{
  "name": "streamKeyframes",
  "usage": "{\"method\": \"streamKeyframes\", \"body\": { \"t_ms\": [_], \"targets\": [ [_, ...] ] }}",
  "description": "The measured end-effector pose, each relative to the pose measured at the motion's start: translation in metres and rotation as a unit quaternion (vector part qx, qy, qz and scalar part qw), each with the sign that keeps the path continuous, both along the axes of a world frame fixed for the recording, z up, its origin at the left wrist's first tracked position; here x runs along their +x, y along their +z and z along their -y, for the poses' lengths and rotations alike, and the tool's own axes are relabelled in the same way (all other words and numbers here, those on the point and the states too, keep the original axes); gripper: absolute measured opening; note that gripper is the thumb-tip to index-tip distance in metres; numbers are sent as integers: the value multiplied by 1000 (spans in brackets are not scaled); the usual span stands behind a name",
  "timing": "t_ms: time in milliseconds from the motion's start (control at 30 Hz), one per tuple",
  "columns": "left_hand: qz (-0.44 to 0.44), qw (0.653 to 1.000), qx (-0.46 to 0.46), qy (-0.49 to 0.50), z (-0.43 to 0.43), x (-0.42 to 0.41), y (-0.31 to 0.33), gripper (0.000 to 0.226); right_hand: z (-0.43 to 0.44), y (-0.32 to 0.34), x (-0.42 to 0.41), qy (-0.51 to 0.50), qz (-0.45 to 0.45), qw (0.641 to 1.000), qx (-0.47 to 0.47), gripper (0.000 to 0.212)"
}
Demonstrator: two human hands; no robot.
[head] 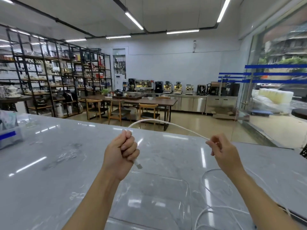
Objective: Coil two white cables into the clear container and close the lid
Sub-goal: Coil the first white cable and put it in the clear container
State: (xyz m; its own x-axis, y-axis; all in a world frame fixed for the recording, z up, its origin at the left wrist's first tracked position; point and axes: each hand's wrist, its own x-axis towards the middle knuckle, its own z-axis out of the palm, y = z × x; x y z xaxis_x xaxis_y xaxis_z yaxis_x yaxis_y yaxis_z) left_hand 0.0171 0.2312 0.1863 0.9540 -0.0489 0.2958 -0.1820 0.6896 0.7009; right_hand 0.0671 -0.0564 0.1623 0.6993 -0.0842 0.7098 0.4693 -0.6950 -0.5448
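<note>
My left hand (123,151) is a fist around one end of a white cable (166,122); its plug tip sticks out below the fist. From the fist the cable arcs up and to the right, where my right hand (221,152) pinches it between thumb and fingers. Both hands are raised above the table. Below them lies the clear container (186,185), open and shallow, close to the near edge. A second white cable (216,209) loops loosely on the table to the right of the container and partly across it. I see no lid that I can tell apart.
The grey marble table (58,163) stretches left and forward. A box with blue tape (10,135) stands at its far left. Beyond the table are wooden chairs, a long wooden table, shelving and a glass wall at the right.
</note>
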Motion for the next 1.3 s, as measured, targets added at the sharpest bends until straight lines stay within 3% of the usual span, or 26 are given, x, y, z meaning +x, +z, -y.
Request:
{"method": "streamKeyframes", "body": {
  "t_ms": [67, 133, 167, 233, 300, 400, 467, 567, 700, 767, 867, 967, 1100, 1167, 1300],
  "targets": [
    [4, 1000, -4, 24, -14, 0, 5, 35, -10, -5, 0, -50, 59, 996, -35, 12],
    [4, 999, 8, 34, -19, -1, 7, 35, -22, -4, 2, -91, 139, 971, -174, 4],
    [1, 999, 16, 36, -19, -2, 7, 35, -31, 0, 0, -104, 139, 955, -240, 14],
    [-7, 998, 41, 42, -21, -2, 5, 34, -50, 7, -5, -81, 103, 918, -374, 30],
    [-21, 995, 88, 47, -24, -1, 1, 32, -72, 14, -17, 0, 21, 870, -493, 23],
    [-40, 979, 188, 59, -29, -2, -5, 31, -101, 17, -36, 128, -89, 832, -533, 16],
    [-41, 966, 248, 64, -31, -2, -10, 32, -115, 23, -51, 194, -75, 847, -490, 15],
    [-25, 949, 314, 28, -30, -6, -16, 35, -126, 33, -62, 260, 28, 880, -397, 11],
    [12, 911, 410, -45, -30, -15, -20, 37, -131, 42, -57, 246, 104, 909, -321, 21],
    [29, 919, 385, -86, -29, -18, -22, 36, -129, 45, -52, 186, 80, 943, -266, 28],
    [-10, 972, 183, -148, -28, -18, -27, 29, -124, 40, -43, 174, -66, 970, -159, 20],
    [-17, 980, 111, -164, -26, -13, -32, 30, -125, 27, -40, 215, -136, 966, -41, 18],
    [-7, 984, 71, -160, -26, -8, -34, 25, -130, 18, -45, 319, -242, 902, 163, 20],
    [6, 981, 51, -188, -27, -6, -35, 20, -132, 17, -45, 351, -265, 880, 182, 21],
    [2, 959, 52, -278, -32, -3, -31, 16, -131, 20, -46, 365, -282, 877, 133, 21]
  ]
}}
